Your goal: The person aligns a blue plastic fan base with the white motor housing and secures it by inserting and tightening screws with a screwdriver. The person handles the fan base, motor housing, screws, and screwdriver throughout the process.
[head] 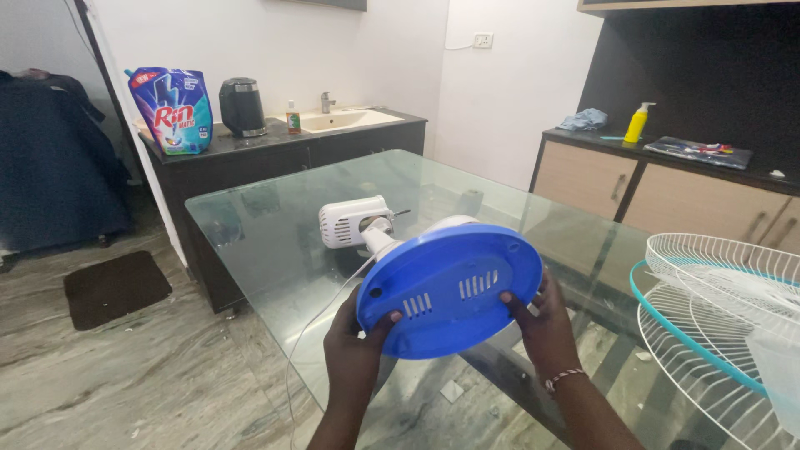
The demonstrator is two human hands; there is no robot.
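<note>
Both my hands hold a table fan's round blue base (pixel 450 287), tilted so its underside with vent slots faces me. My left hand (pixel 357 342) grips the base's lower left rim. At the right rim, my right hand (pixel 542 325) grips it; a bead bracelet circles that wrist. Beyond the base, the fan's white neck and white motor housing (pixel 350 221) with a bare metal shaft point away over the glass table (pixel 275 242). A thin white cord (pixel 321 312) trails from the fan down past the table's near edge.
White wire fan guards with a teal rim (pixel 708 308) lie on the table at right. A dark counter behind holds a detergent pouch (pixel 172 111), a black kettle (pixel 242 107) and a sink (pixel 342 120). A yellow pump bottle (pixel 637 123) stands on the right cabinet. A dark mat (pixel 115 287) lies on the floor.
</note>
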